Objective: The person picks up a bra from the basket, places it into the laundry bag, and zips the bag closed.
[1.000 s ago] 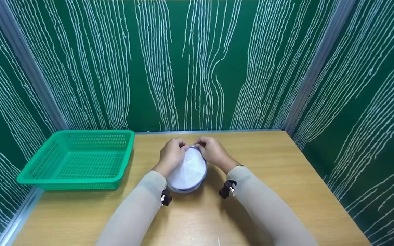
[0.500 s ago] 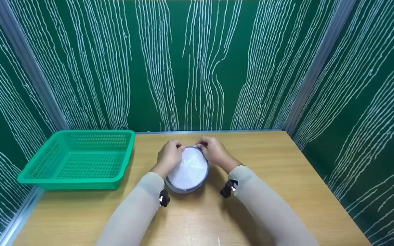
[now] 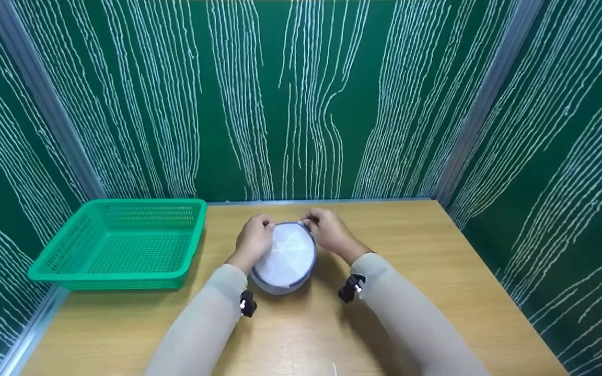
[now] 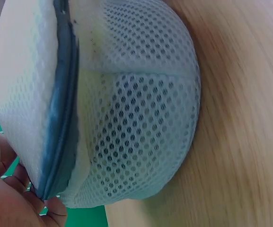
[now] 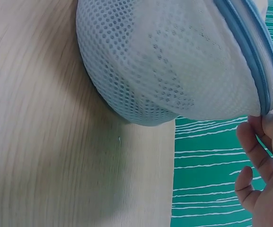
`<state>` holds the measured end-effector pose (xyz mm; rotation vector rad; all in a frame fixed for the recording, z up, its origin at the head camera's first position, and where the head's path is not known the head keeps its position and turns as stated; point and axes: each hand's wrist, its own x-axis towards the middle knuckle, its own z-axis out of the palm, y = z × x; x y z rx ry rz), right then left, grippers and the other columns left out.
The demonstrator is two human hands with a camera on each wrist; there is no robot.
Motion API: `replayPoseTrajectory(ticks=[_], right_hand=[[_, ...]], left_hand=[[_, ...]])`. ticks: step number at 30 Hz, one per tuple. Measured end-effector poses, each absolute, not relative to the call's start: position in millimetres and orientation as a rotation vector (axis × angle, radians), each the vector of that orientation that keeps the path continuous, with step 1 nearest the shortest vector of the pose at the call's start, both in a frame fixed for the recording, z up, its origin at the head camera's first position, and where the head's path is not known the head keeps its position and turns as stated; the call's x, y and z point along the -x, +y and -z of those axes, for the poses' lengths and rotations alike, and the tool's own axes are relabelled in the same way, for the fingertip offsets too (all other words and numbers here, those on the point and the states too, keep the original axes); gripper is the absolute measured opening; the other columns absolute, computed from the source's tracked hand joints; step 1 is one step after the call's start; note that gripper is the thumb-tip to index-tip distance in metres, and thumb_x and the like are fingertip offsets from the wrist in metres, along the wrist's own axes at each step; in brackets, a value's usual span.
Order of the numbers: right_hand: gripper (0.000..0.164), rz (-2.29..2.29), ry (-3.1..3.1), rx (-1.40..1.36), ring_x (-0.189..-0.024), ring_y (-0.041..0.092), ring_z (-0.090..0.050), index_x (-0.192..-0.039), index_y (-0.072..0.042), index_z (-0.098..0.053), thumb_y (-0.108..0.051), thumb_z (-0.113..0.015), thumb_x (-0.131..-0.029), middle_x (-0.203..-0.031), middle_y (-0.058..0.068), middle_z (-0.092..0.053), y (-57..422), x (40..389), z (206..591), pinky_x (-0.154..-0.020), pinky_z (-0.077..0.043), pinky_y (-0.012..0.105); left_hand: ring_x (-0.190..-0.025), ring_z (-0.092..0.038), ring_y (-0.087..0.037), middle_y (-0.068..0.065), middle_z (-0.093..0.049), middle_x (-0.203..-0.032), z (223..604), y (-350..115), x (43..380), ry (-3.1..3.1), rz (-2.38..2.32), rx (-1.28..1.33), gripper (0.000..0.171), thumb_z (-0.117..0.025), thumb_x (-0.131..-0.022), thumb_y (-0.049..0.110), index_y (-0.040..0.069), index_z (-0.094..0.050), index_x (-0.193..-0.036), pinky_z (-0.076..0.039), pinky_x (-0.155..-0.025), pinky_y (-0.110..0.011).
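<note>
A round white mesh laundry bag (image 3: 286, 256) with a blue-grey zipper round its top stands on the wooden table between both hands. Its mesh side (image 4: 141, 109) bulges out below the zipper (image 4: 63, 109) in the left wrist view. My left hand (image 3: 255, 239) pinches the far left part of the rim. At the far right of the rim, my right hand (image 3: 328, 232) pinches the zipper edge between thumb and index finger, its other fingers (image 5: 245, 182) loosely bent. The zipper appears as a double blue band (image 5: 252, 52) in the right wrist view.
A green plastic basket (image 3: 191, 261) with slotted walls stands to the left on the wooden table (image 3: 411, 250). Green walls (image 3: 353, 120) with white wavy lines enclose the back and sides. A small thin white bit (image 3: 334, 368) lies at the near edge.
My left hand has moved a little to the left along the rim, away from the right hand. The bag has shifted slightly left, while the right hand has barely moved.
</note>
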<state>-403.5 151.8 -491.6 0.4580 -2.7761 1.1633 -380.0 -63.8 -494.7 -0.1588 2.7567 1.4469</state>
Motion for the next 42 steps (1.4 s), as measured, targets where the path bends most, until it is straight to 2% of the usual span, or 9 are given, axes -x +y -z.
replayPoseTrajectory(ticks=[9,18,24,32,37,42], right_hand=[[0.013,-1.157,-2.782,-0.475,-0.111,0.026,-0.074,-0.118,-0.008,-0.077,-0.01,-0.064,-0.116,-0.118,0.011,-0.079,148,403,489,-0.102,-0.067,0.044],[0.014,-1.18,-2.77,-0.456,-0.114,0.027,-0.076,-0.119,-0.008,-0.077,-0.009,-0.064,-0.116,-0.119,0.012,-0.08,144,402,489,-0.104,-0.067,0.044],[0.013,-1.193,-2.747,-0.492,-0.117,0.03,-0.077,-0.118,-0.008,-0.077,-0.007,-0.065,-0.114,-0.12,0.013,-0.08,140,401,487,-0.104,-0.067,0.044],[0.012,-1.176,-2.726,-0.512,-0.111,0.028,-0.077,-0.115,-0.007,-0.077,-0.007,-0.066,-0.114,-0.116,0.013,-0.081,140,400,487,-0.1,-0.068,0.044],[0.011,-1.162,-2.724,-0.524,-0.111,0.028,-0.077,-0.113,-0.008,-0.078,-0.007,-0.066,-0.114,-0.116,0.012,-0.081,139,399,490,-0.1,-0.068,0.044],[0.011,-1.159,-2.726,-0.529,-0.111,0.028,-0.077,-0.113,-0.009,-0.077,-0.007,-0.067,-0.113,-0.117,0.012,-0.082,138,398,491,-0.1,-0.068,0.042]], left_hand=[[-0.124,-0.066,-0.028,-0.007,-0.072,-0.131,497,-68,382,2.774,-1.489,0.154,0.021,-0.057,-0.12,0.026,0.015,-0.073,-0.13,-0.057,-0.115,-0.051],[-0.133,-0.069,-0.029,-0.009,-0.076,-0.136,492,-60,383,2.813,-1.524,-0.001,0.026,-0.066,-0.116,0.032,0.016,-0.081,-0.13,-0.056,-0.12,-0.052],[-0.136,-0.068,-0.031,-0.008,-0.073,-0.14,486,-56,382,2.887,-1.458,-0.175,0.021,-0.073,-0.112,0.028,0.018,-0.084,-0.127,-0.053,-0.123,-0.054],[-0.129,-0.07,-0.027,-0.001,-0.076,-0.133,484,-57,382,2.985,-1.358,-0.218,0.016,-0.072,-0.113,0.028,0.02,-0.085,-0.117,-0.056,-0.116,-0.051],[-0.119,-0.07,-0.023,0.002,-0.076,-0.125,484,-57,380,2.968,-1.337,-0.174,0.015,-0.068,-0.115,0.027,0.023,-0.083,-0.115,-0.06,-0.109,-0.049],[-0.117,-0.069,-0.023,0.001,-0.076,-0.124,484,-58,379,2.95,-1.337,-0.163,0.015,-0.067,-0.116,0.025,0.023,-0.082,-0.115,-0.061,-0.108,-0.048]])
